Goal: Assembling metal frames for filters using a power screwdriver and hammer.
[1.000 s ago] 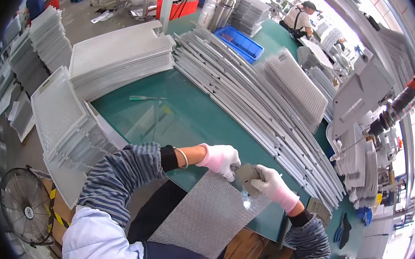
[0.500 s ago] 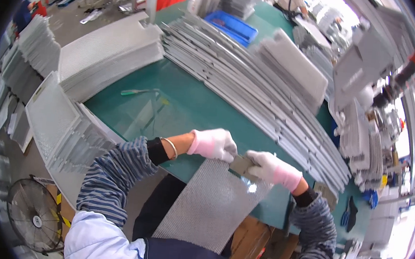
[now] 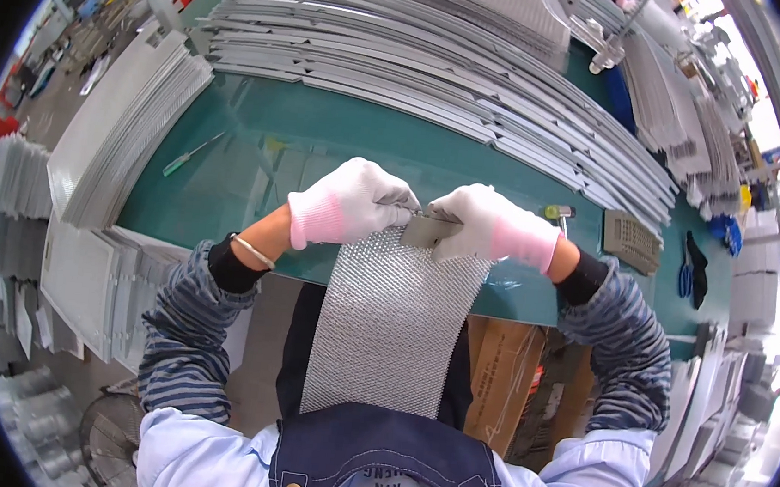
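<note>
A silver metal mesh sheet [image 3: 392,327] slopes from the table's near edge down to my lap. My left hand [image 3: 356,202], in a white glove with a pink cuff, is closed at the sheet's far left corner, fingertips pinched together. My right hand [image 3: 484,224], gloved the same way, grips a small flat grey-olive plate [image 3: 421,232] between thumb and fingers. This plate lies over the sheet's far end. The fingertips of both hands almost meet above it, where a small dark bit shows that I cannot make out.
Long metal strips [image 3: 378,62] lie across the far side of the green table [image 3: 261,126]. Panel stacks [image 3: 131,128] stand at left. A green-handled screwdriver [image 3: 192,154] lies left; a yellow-green-handled tool [image 3: 560,212], a grey-beige keypad-like device [image 3: 631,241] and blue-handled scissors [image 3: 687,274] lie right.
My view has turned, so the sheet now appears straight in front of me. Both hands have drawn closer together at its far end, the right one still holding the plate.
</note>
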The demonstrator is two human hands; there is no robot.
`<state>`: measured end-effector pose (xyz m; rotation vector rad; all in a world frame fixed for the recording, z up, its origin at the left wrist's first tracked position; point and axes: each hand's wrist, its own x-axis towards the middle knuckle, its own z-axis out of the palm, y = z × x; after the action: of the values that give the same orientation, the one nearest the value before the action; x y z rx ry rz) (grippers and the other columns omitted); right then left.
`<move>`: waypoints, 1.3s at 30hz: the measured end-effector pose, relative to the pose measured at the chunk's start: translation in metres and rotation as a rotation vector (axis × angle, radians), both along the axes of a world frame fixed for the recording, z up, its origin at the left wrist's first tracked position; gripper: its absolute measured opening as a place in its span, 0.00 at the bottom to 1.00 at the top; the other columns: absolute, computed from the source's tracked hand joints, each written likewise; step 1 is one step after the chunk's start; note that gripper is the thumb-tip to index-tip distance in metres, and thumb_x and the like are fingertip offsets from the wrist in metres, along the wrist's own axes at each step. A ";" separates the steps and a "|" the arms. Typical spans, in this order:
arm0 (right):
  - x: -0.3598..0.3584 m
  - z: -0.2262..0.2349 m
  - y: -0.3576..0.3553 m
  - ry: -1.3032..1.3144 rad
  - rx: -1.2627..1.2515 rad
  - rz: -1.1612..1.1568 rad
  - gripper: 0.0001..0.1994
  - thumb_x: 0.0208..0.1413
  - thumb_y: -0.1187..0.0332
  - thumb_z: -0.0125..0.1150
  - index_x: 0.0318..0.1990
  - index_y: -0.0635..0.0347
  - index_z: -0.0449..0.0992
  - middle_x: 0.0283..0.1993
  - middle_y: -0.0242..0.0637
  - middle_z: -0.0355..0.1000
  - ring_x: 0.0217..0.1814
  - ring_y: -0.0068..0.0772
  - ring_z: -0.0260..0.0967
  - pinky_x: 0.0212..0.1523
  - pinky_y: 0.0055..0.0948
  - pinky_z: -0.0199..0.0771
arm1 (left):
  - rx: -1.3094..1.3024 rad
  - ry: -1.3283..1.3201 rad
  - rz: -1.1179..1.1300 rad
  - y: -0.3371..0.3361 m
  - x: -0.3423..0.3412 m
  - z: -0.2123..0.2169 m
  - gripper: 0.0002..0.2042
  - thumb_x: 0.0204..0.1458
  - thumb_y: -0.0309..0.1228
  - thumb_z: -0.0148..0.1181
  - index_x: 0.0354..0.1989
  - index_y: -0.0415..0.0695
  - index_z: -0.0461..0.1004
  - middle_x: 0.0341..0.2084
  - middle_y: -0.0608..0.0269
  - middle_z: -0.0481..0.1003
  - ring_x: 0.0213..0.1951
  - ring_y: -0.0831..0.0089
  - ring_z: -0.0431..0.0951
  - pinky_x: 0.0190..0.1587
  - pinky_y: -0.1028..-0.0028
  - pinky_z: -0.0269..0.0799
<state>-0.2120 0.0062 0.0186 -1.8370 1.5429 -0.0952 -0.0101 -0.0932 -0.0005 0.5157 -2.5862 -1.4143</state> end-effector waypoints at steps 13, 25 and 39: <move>-0.018 -0.029 0.006 -0.338 -0.048 -0.257 0.26 0.46 0.56 0.68 0.48 0.68 0.77 0.41 0.46 0.79 0.41 0.41 0.77 0.47 0.33 0.76 | 0.151 -0.163 0.006 -0.001 0.010 0.013 0.11 0.54 0.28 0.61 0.43 0.37 0.79 0.29 0.56 0.81 0.31 0.74 0.79 0.37 0.73 0.75; -0.037 0.002 0.016 -0.206 0.157 -0.084 0.16 0.52 0.62 0.63 0.37 0.70 0.77 0.26 0.31 0.72 0.28 0.20 0.65 0.32 0.26 0.69 | -0.186 -0.260 -0.160 -0.049 0.012 -0.009 0.21 0.52 0.35 0.61 0.52 0.36 0.73 0.41 0.50 0.79 0.42 0.62 0.79 0.46 0.67 0.74; -0.033 -0.013 0.041 -0.328 0.014 -0.420 0.12 0.49 0.65 0.62 0.31 0.68 0.79 0.20 0.37 0.71 0.24 0.23 0.66 0.30 0.27 0.69 | -0.050 -0.438 -0.546 -0.009 -0.076 -0.002 0.15 0.47 0.38 0.66 0.30 0.35 0.78 0.22 0.56 0.78 0.27 0.69 0.78 0.33 0.72 0.73</move>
<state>-0.2450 0.0473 0.0052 -1.3768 1.6559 -0.5509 -0.0865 -0.1018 -0.0024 0.1129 -3.2885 -1.5079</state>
